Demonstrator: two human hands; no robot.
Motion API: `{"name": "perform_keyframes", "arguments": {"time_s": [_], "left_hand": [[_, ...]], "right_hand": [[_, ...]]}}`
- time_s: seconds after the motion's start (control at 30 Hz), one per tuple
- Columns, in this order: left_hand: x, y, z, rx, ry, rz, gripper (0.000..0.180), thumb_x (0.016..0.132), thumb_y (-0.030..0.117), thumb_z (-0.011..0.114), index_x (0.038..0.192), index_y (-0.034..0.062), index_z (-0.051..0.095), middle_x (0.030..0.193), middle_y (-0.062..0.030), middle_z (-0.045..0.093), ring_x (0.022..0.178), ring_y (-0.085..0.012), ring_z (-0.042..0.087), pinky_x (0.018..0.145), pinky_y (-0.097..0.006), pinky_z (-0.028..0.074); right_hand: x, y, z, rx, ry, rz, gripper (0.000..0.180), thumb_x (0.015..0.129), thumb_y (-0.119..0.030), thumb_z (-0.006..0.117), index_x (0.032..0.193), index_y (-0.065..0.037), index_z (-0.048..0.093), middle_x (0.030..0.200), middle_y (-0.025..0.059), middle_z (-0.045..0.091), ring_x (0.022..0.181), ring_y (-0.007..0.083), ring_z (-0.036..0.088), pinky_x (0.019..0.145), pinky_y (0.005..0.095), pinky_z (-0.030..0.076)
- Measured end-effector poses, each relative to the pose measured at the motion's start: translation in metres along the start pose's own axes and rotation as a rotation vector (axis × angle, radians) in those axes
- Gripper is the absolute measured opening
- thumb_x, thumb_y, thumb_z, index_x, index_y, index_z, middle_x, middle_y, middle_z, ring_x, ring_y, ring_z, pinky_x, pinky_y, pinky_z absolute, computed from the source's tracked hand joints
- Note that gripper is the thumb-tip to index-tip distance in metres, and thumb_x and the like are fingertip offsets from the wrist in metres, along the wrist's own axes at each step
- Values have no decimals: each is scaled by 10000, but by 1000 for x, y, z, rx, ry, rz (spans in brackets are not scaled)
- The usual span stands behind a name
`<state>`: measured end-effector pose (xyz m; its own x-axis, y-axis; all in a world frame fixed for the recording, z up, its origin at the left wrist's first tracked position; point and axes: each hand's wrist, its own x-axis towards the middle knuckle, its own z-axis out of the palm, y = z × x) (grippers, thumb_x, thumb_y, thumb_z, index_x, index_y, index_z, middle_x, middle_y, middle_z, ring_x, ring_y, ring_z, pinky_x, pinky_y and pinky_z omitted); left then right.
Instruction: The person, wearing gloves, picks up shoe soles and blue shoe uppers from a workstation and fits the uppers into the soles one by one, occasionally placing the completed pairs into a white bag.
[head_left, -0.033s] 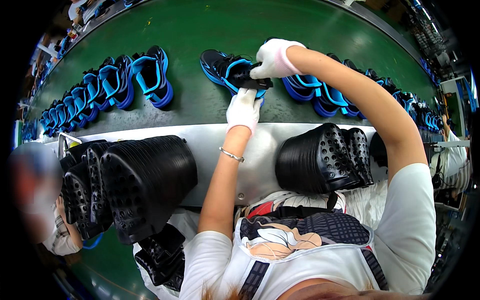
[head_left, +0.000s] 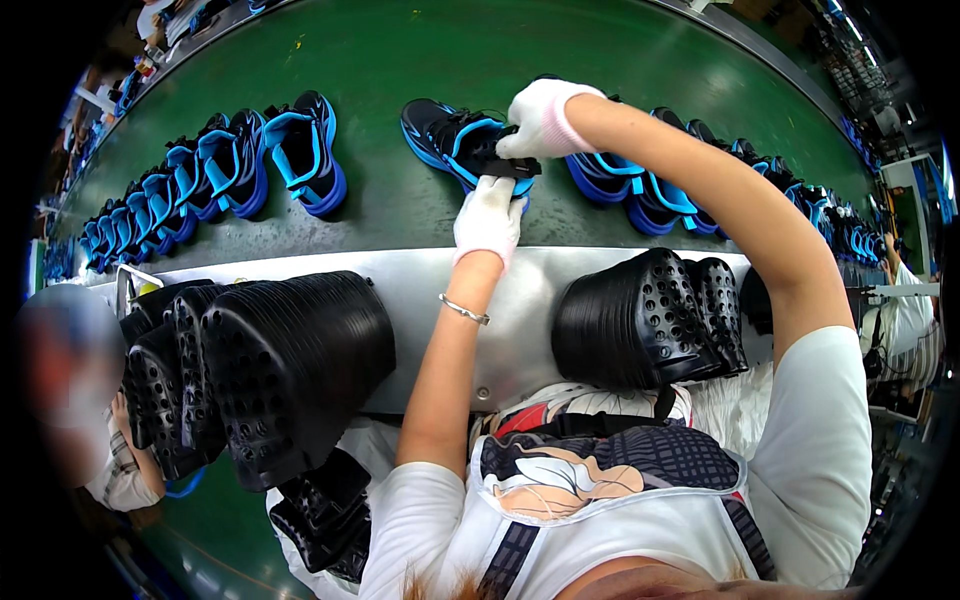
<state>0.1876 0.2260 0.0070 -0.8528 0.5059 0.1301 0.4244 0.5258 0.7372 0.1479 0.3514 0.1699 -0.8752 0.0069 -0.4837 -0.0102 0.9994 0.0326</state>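
Head view, looking down on a green belt [head_left: 420, 60] with a metal ledge [head_left: 400, 290] along its near edge. The shoe [head_left: 455, 140] in hand is black with blue trim; it lies on the belt just past the ledge, roughly centre, toe pointing left. Both hands wear white gloves. The left hand [head_left: 488, 218] reaches up from the ledge with its fingers closed on the near side of the shoe's opening; the right hand [head_left: 540, 120] comes over from the far side, fingers curled and clamped on a dark piece [head_left: 505, 165] at the same opening (insole or tongue, cannot tell which). Judged handling: light, upper soft and yielding, sole springy rather than stiff, not fragile; the collar and tongue will fold under a pinch, so best held at the heel counter or by the sole edge, with one hand steadying while the other works the opening. Gloves should give fair friction on the mesh. Hard to make out: the shoe's heel end and the opening itself are covered by both hands. More blue shoes [head_left: 300, 150] stand in rows left and right along the belt, bending off into the rim distortion. Stacks of black perforated soles [head_left: 290, 350] and [head_left: 640, 320] sit on the ledge, their lower parts cut off by the person's torso. A co-worker at left edge is blurred.
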Motion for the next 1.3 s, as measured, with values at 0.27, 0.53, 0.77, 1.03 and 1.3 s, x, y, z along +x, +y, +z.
{"name": "perform_keyframes", "arguments": {"time_s": [0.27,0.53,0.77,1.03,1.3], "left_hand": [[36,11,-16,250,-465,-296,421,864,425,569,1123,106,660,1064,-174,682,992,-357,644,866,-425,525],[37,7,-17,313,-502,-277,421,867,413,583,1156,115,651,1117,-152,674,983,-335,655,866,-416,530],[39,18,-17,346,-464,-277,398,901,418,527,1100,113,688,1090,-145,690,995,-318,665,855,-393,534],[41,22,-7,410,-441,-298,549,861,569,514,1228,178,632,1222,-126,644,1107,-307,614,929,-405,495],[33,30,-33,359,-417,-331,434,760,451,660,1075,155,697,1063,-109,692,976,-321,661,840,-427,517]], "right_hand": [[51,-34,45,107,-21,59,357,843,-293,642,1120,-73,695,1102,189,675,1020,356,649,878,407,524],[69,-52,52,839,66,293,525,922,-522,425,1125,-110,678,1092,121,679,994,328,608,888,414,470],[71,-46,47,627,5,172,453,932,-451,421,1119,-130,680,1121,45,670,925,277,552,862,404,473],[29,-29,36,396,-1,12,530,877,-386,548,1337,-122,556,1308,150,591,1193,322,569,959,398,478],[-208,-56,-34,509,68,-703,370,876,-346,523,1028,-35,652,922,161,679,895,337,659,780,428,525]]}}
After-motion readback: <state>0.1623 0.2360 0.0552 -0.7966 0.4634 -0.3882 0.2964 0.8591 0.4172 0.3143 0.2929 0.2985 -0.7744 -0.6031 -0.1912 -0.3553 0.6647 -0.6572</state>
